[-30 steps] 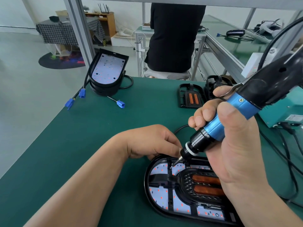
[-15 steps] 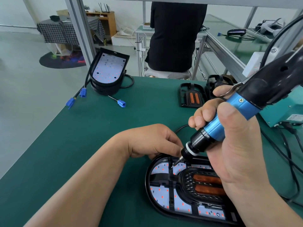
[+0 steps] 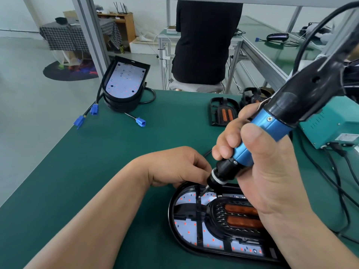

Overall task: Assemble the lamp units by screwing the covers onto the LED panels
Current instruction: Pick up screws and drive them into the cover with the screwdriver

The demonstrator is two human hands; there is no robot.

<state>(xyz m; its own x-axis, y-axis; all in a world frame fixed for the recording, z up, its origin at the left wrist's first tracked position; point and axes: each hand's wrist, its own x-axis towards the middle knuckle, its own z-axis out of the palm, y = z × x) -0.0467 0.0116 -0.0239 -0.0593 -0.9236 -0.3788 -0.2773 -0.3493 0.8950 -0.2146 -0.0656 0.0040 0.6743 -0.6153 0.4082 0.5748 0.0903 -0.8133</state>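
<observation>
A black oval lamp unit (image 3: 189, 228) lies on the green table in front of me, its white LED panel dotted with red LEDs. A black cover (image 3: 215, 220) with two amber reflectors sits on the panel. My right hand (image 3: 268, 171) grips a blue and black electric screwdriver (image 3: 260, 136), whose bit tip (image 3: 201, 194) touches the cover near its far left. My left hand (image 3: 174, 166) rests at the unit's far rim, fingertips curled by the bit; what they hold is hidden.
A stack of LED panel units (image 3: 124, 84) with blue connectors (image 3: 140, 121) stands at the far left. Spare black covers (image 3: 223, 113) lie at the far right, beside a teal power box (image 3: 330, 127) with cables. A person in black sits beyond the table.
Nothing has visibly moved; both hands and the screwdriver hold the same place on the lamp unit.
</observation>
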